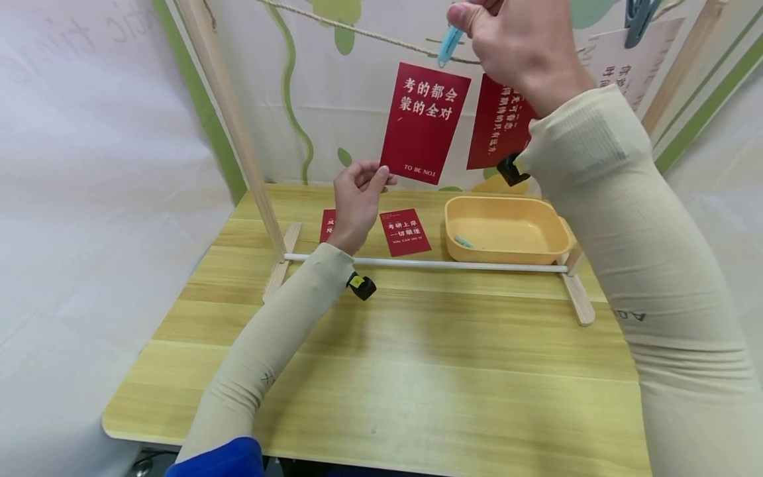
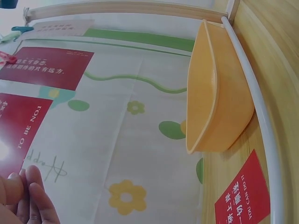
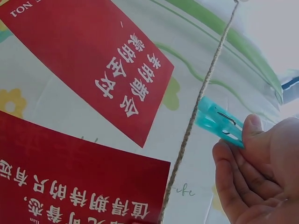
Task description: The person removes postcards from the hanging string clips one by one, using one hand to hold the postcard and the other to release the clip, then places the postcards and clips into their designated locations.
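Observation:
My left hand pinches the lower left corner of a red card with white Chinese lettering and holds it up just below the rope. Between thumb and fingers, my right hand grips a light blue clothespin. In the right wrist view the clothespin reaches the rope, while the card's top edge is apart from it. Beside this card, a second red card hangs from the rope, partly hidden behind my right hand. A pink clothespin shows at that hanging card in the left wrist view.
A wooden frame post carries the rope; a white bar crosses low. Behind it are a yellow basin with a teal clothespin and red cards on the table. A pale card hangs by a grey-blue clothespin.

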{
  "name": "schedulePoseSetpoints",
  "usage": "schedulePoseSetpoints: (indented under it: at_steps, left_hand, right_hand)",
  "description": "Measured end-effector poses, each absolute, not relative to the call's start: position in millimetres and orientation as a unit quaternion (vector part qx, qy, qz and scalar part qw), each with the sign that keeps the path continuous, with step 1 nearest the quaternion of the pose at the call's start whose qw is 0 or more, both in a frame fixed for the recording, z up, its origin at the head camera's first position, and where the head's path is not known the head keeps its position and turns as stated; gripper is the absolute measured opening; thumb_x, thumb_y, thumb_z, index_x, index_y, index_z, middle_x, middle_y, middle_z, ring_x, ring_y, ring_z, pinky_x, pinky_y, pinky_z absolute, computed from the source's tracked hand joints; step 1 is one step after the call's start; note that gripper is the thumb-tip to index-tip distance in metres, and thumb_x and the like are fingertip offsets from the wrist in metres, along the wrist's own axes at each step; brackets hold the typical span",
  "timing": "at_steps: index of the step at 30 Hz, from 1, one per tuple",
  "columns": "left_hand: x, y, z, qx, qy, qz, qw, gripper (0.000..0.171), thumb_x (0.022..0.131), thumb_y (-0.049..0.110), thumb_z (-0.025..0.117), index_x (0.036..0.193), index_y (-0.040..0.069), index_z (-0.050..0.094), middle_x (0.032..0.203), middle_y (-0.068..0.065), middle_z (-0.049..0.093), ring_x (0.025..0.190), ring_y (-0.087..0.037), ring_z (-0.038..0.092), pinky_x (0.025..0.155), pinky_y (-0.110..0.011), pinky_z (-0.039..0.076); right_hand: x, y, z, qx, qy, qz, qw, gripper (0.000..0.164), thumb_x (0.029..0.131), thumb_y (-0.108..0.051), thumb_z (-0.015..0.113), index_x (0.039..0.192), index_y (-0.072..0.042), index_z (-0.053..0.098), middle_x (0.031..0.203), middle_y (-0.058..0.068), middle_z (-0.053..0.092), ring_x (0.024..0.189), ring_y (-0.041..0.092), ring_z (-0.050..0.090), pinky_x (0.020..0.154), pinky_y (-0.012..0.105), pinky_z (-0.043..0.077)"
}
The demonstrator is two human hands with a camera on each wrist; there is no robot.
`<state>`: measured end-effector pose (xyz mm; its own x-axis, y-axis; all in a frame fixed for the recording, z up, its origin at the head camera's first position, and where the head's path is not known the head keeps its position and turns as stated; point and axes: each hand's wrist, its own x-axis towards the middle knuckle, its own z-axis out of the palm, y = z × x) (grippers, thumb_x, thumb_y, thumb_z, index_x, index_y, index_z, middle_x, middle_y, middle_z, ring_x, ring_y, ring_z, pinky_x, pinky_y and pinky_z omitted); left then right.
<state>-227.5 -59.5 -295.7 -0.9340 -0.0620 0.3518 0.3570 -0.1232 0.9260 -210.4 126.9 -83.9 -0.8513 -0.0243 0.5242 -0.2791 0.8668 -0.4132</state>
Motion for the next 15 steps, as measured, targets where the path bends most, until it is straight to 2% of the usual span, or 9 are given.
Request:
schedulePoseSetpoints:
  at_steps: [2, 7, 10, 15]
  left_hand:
    - [-228.1, -59.6, -296.2, -0.112, -0.646, -0.742, 0.143, 0.022, 0.106, 0.015, 0.064, 0.121, -0.001, 0.065, 0.117, -0.025, 0.072, 0.099, -0.018, 0.075, 0.103, -0.038, 0.06]
    - [-229.0, -60.0, -296.6, -0.111, -0.641, -0.745, 0.146, 0.02, 0.105, 0.013, 0.064, 0.119, -0.002, 0.066, 0.118, -0.029, 0.071, 0.097, -0.016, 0.075, 0.093, -0.026, 0.061]
    - [-228.9, -60.4, -296.6, -0.109, -0.641, -0.746, 0.144, 0.021, 0.106, 0.013, 0.064, 0.119, -0.002, 0.066, 0.118, -0.028, 0.071, 0.097, -0.015, 0.075, 0.094, -0.026, 0.061]
    - [-228.6, -61.3, -296.6, -0.103, -0.638, -0.751, 0.139, 0.02, 0.105, 0.014, 0.065, 0.119, -0.001, 0.066, 0.112, -0.02, 0.074, 0.096, -0.015, 0.075, 0.096, -0.028, 0.062]
  right_hand:
    - [-208.9, 126.9, -82.9, 0.077, -0.932, 0.248, 0.253, 0.055, 0.105, -0.056, 0.048, 0.15, -0.026, 0.06, 0.153, 0.003, 0.062, 0.115, 0.013, 0.053, 0.12, 0.033, 0.046]
    - [-207.6, 127.1, -81.9, 0.074, -0.931, 0.264, 0.24, 0.057, 0.103, -0.059, 0.051, 0.151, -0.028, 0.058, 0.155, 0.0, 0.06, 0.124, 0.018, 0.057, 0.12, 0.037, 0.046]
    - [-208.8, 127.6, -81.9, 0.079, -0.929, 0.269, 0.241, 0.059, 0.102, -0.061, 0.054, 0.15, -0.028, 0.059, 0.154, -0.001, 0.06, 0.127, 0.02, 0.059, 0.119, 0.037, 0.048]
    - [-210.1, 129.0, -83.9, 0.089, -0.926, 0.272, 0.246, 0.06, 0.099, -0.063, 0.059, 0.146, -0.025, 0.062, 0.148, 0.001, 0.064, 0.115, 0.014, 0.06, 0.117, 0.037, 0.05]
